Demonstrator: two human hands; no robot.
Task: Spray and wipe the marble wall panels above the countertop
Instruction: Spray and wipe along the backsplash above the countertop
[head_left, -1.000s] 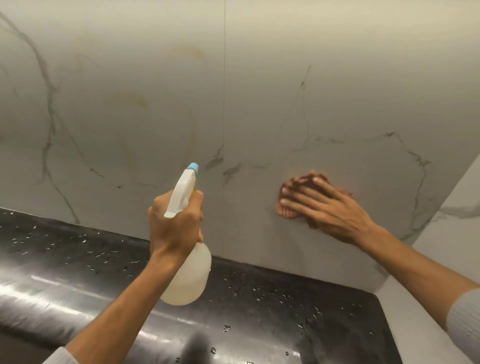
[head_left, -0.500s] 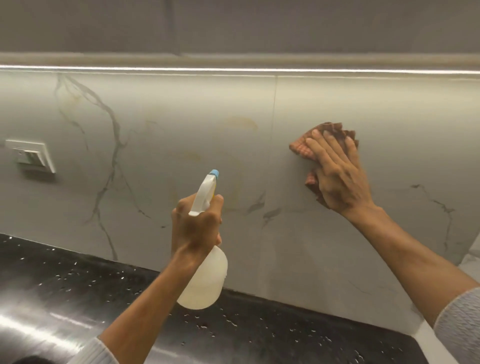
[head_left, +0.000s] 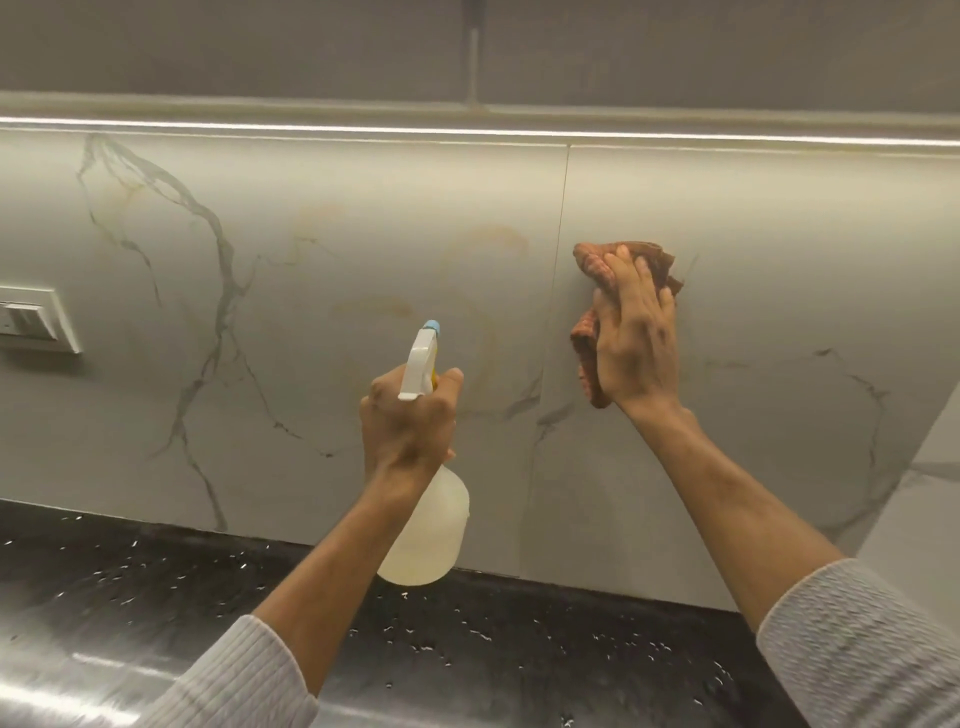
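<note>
The marble wall (head_left: 322, 270) is pale grey with dark veins and a vertical seam between two panels. My right hand (head_left: 636, 343) presses a reddish-brown cloth (head_left: 597, 265) flat against the right panel, just right of the seam. My left hand (head_left: 408, 421) grips the neck of a white spray bottle (head_left: 426, 530) with a blue nozzle tip pointing at the wall. The bottle holds pale liquid and hangs above the countertop's back edge.
A black speckled countertop (head_left: 156, 582) with water droplets runs below the wall. A white switch plate (head_left: 31, 319) sits on the left of the wall. A light strip and cabinet underside (head_left: 260, 52) run along the top. A side wall (head_left: 930, 493) meets the corner at right.
My right hand has carried the cloth up the right panel from low near the counter to high near the seam. The view has tilted upward; the bottle stays held.
</note>
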